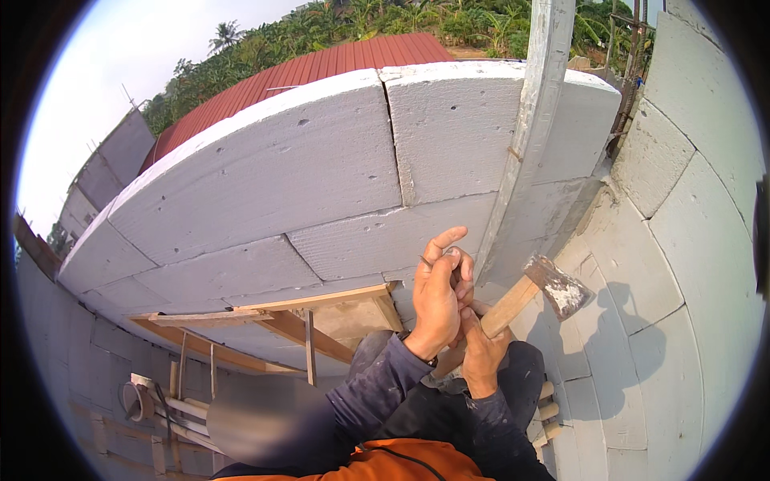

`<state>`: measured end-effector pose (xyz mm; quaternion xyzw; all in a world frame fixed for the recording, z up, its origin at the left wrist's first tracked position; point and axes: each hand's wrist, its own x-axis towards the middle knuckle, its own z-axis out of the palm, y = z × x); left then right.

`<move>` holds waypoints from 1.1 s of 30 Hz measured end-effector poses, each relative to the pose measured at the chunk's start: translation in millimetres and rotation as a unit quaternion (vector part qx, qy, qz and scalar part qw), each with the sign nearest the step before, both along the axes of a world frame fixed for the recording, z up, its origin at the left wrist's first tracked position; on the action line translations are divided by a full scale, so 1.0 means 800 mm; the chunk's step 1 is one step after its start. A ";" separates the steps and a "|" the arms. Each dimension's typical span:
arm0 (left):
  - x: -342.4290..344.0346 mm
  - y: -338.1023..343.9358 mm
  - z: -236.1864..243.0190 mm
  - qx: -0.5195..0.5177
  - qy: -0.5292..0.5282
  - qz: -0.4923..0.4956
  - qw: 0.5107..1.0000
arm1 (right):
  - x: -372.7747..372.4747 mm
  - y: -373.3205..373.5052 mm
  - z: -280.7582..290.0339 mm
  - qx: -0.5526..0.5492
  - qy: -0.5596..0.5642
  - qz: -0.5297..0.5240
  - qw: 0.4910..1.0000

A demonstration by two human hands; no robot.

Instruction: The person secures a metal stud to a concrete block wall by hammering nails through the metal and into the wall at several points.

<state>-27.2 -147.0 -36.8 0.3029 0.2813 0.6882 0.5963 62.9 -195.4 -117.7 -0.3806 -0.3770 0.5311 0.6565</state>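
Observation:
My right hand (483,357) is wrapped around the wooden handle of a hatchet (513,305). Its dark, worn metal head is smeared with pale mortar and points up and to the right. Just left of it, my left hand (437,301) is raised with the fingers bent together. A thin, dark, nail-like piece (426,261) pokes out between them; most of it is hidden. Both hands are close together above my bent knees, in front of a wall of pale grey blocks (265,168).
An upright metal straightedge (529,136) leans across the block wall at right. Below the wall is a timber frame (321,303) with struts. Lower left, pipes and poles (180,413) lie near a blurred patch. A side block wall (666,248) rises at right; a red roof (305,68) stands beyond.

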 end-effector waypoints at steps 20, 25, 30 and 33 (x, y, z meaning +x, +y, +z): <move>-0.062 -0.009 -0.099 -0.104 -0.275 -0.126 0.948 | -0.033 -0.014 -0.004 -0.019 -0.060 0.009 0.998; -0.060 -0.015 -0.099 -0.090 -0.265 -0.154 0.948 | -0.025 -0.007 -0.007 -0.006 -0.104 -0.011 0.994; -0.059 -0.018 -0.104 -0.081 -0.254 -0.151 0.952 | -0.033 -0.014 0.001 -0.007 -0.119 -0.034 0.992; -0.050 -0.017 -0.105 -0.085 -0.264 -0.120 0.953 | -0.028 -0.019 -0.015 0.016 -0.189 -0.025 0.981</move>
